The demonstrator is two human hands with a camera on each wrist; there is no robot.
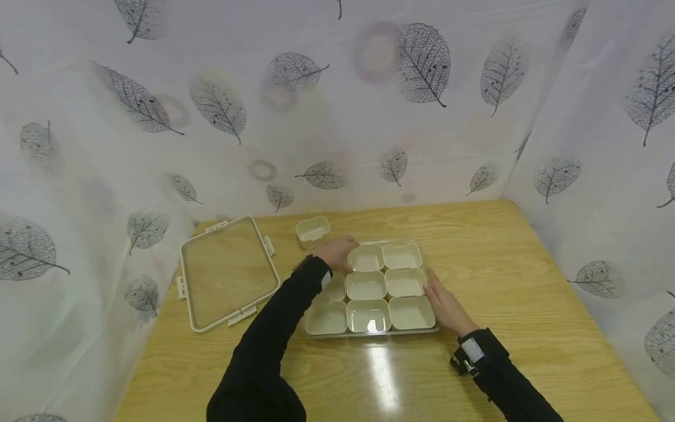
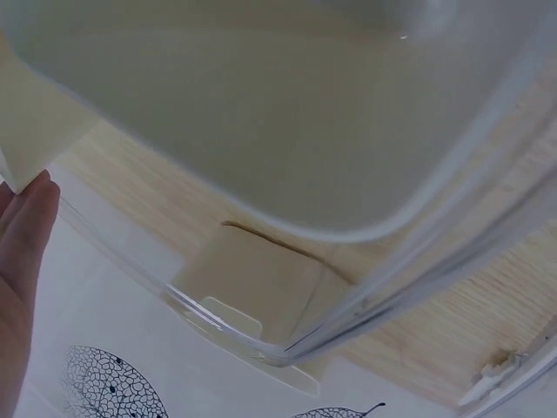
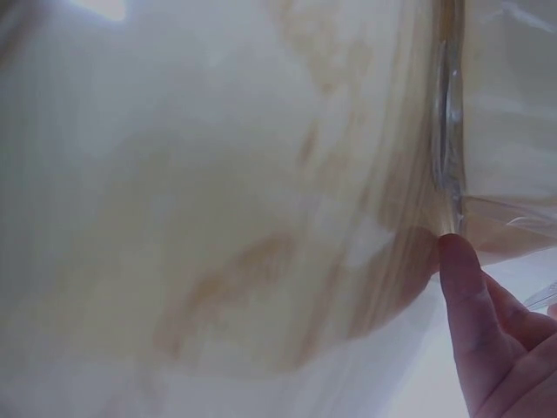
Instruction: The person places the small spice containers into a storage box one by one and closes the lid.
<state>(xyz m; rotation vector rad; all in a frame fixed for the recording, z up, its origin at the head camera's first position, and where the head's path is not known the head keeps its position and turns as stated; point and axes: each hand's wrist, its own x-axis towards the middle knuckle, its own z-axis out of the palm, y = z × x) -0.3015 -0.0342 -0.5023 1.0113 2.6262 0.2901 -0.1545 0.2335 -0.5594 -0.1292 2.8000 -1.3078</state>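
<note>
Several small cream containers sit in rows inside a clear tray. My left hand is at the tray's far left part, its fingers and thumb at the left edge of the far middle container. The left wrist view has those fingertips on a corner of a cream container. At the tray's right side, my right hand grips the clear wall. In the right wrist view its thumb lies at the transparent edge, other fingers partly hidden.
One loose cream container stands behind the tray, near the table's back edge. To the left lies a rectangular lid with a cream frame and side clips. Leaf-patterned cloth hangs around the wooden table.
</note>
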